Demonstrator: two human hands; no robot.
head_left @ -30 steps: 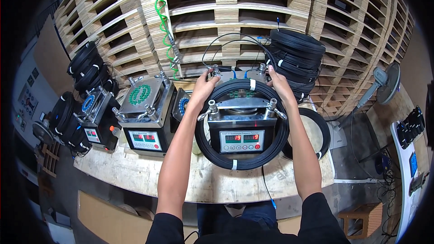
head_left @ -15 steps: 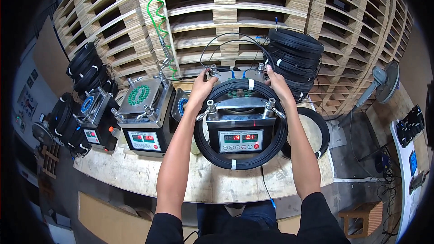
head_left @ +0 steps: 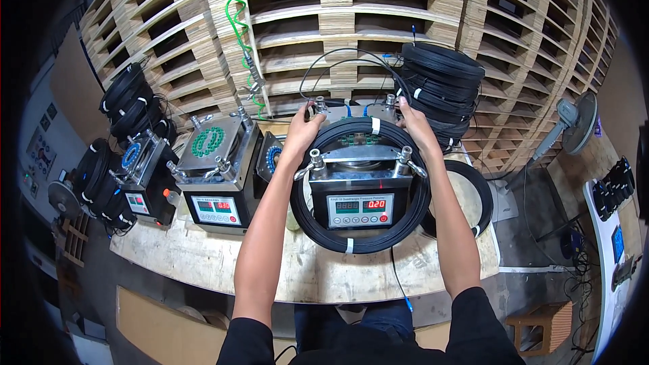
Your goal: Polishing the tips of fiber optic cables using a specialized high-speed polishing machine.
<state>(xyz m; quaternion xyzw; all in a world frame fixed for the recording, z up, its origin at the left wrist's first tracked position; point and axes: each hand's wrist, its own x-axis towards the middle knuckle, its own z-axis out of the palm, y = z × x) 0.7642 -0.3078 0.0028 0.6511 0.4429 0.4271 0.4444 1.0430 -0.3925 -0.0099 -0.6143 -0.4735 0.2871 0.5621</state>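
Note:
A ring of black cable (head_left: 349, 243), tied with white tape, hangs around the front of a polishing machine (head_left: 334, 191) with a red digital display. My left hand (head_left: 304, 130) is at the machine's far left corner, thumb and fingers closed about the corner clamp beside a metal knob (head_left: 320, 103). At the far right corner my right hand (head_left: 417, 127) is curled by the other knob (head_left: 390, 100), thumb up; its other fingers are mostly hidden. Blue-booted cable ends and green connectors (head_left: 358, 140) sit on the machine's top. One loose cable end with a blue tip (head_left: 409, 305) dangles over the table edge.
Two more polishing machines, one with a green ring of connectors (head_left: 207, 142), stand to the left. Stacked black cable coils (head_left: 443, 88) rise behind right; another coil (head_left: 480, 196) lies by my right forearm. A green spiral air hose (head_left: 236, 20) hangs before wooden pallets (head_left: 336, 27).
The digits on the middle machine's display differ. The nozzle on the green hose has swung slightly. My hands and the cable ring stay where they were.

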